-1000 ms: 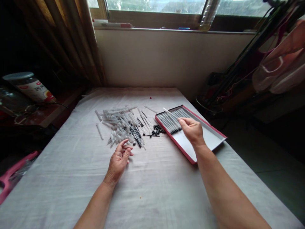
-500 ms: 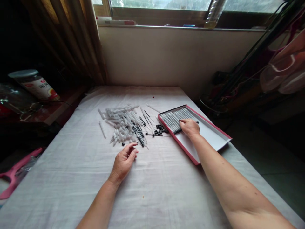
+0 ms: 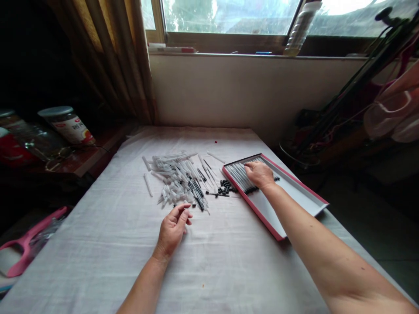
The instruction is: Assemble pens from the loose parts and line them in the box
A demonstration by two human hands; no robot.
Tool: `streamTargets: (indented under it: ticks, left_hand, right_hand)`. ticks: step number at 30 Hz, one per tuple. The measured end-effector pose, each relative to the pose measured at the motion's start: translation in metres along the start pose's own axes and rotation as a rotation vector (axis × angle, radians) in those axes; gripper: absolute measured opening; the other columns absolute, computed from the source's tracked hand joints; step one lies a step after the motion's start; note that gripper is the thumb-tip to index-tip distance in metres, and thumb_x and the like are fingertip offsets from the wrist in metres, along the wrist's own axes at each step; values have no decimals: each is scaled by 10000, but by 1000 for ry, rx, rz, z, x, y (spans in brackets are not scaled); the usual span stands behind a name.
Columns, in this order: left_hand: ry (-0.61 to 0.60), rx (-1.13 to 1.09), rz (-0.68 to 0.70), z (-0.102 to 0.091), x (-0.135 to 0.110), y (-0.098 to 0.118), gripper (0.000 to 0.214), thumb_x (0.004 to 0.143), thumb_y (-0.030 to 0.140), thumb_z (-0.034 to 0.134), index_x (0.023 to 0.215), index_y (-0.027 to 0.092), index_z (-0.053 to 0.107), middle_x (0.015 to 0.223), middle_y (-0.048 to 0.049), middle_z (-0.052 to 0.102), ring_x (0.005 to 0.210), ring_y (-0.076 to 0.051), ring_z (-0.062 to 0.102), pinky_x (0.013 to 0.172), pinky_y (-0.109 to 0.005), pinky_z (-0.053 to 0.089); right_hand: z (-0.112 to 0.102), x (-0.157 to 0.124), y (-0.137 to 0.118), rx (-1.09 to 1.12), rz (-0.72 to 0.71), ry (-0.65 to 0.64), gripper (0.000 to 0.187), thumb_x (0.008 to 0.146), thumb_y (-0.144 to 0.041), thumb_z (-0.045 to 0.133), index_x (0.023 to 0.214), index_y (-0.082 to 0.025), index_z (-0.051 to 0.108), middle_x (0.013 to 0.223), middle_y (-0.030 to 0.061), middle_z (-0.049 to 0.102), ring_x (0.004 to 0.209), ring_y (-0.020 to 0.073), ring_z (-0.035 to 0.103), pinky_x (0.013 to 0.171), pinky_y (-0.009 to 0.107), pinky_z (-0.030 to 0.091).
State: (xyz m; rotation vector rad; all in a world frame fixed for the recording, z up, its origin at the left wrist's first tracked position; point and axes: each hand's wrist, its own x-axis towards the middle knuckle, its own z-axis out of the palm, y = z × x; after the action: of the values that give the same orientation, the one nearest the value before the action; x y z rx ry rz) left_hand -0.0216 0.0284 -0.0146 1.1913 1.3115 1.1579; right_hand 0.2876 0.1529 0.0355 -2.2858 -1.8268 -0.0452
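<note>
My right hand [image 3: 259, 174] is over a shallow red-edged box lid [image 3: 258, 218], its fingers bent and pressed together above a row of grey pens with black ends [image 3: 238, 174]. Whatever the fingertips hold, if anything, is hidden. Palm turned inward, my left hand [image 3: 173, 229] hovers at the near edge of a loose pile, fingers loosely bent and thumb apart, nothing seen in it. In the pile are translucent white tubes [image 3: 173, 160], clear caps [image 3: 170, 192] and thin dark pen refills [image 3: 195, 185]. Small black plugs [image 3: 225, 186] lie against the lid's left side.
A pale cloth [image 3: 209, 261] covers the table. At left, a labelled jar [image 3: 70, 126] stands on a side shelf, above a pink-handled object [image 3: 36, 240]. A plastic bottle [image 3: 299, 30] stands on the windowsill. Dark poles and hanging bags [image 3: 389, 113] are at right.
My right hand has slid slightly farther up and left over the pens in the lid. The left hand has shifted little, with its fingers still bent. The view has tilted up a bit.
</note>
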Motion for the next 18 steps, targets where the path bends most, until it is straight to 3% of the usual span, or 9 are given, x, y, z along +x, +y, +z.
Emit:
streamTargets:
  ticks: [5,9,11,14,16,18]
  left_hand:
    - [109,-93,38,-2,-1,-4,501,772,604,618,980,150,665,664,-15,629,535,-114,571,381,-172,388]
    - [347,-12,172,-18,13,-8,441,832,581,561,901,159,669,607,-5,618,531,-118,575,453,-197,453]
    - [446,142,266,-41,37,-5,406,864,547,524,913,171,670,700,-34,669,639,-150,635,593,-248,532]
    - [500,536,381,-88,93,4,362,876,462,514,1076,191,646,1093,-110,691,1032,-229,645,922,-355,515]
    - [489,814,272,-117,134,8,449,886,403,490,1259,162,556,1340,-161,564,1286,-258,500,1083,-383,398]
    - [414,969,120,-137,172,9,571,892,417,467,1383,127,445,1447,-199,452,1377,-285,399,1122,-409,347]
  right_hand:
    - [0,32,-54,19,-166,-83,386,907,-303,482,1240,-224,659,1277,99,638,1151,259,588,938,317,443]
    - [14,65,-89,30,-176,-193,470,901,-329,525,1351,-198,554,1322,124,605,1207,264,558,972,325,425]
    - [23,78,-102,29,-132,-261,500,902,-359,535,1360,-160,532,1307,164,606,1209,286,559,965,356,433]
    - [34,90,-117,37,-43,-349,512,913,-411,516,1330,-115,540,1272,210,615,1198,315,568,941,400,449]
    - [40,91,-126,50,10,-374,525,919,-444,487,1312,-102,547,1278,233,600,1202,339,562,927,429,454]
    - [45,88,-137,69,38,-366,544,923,-478,455,1315,-111,538,1305,240,574,1222,356,540,926,455,449]
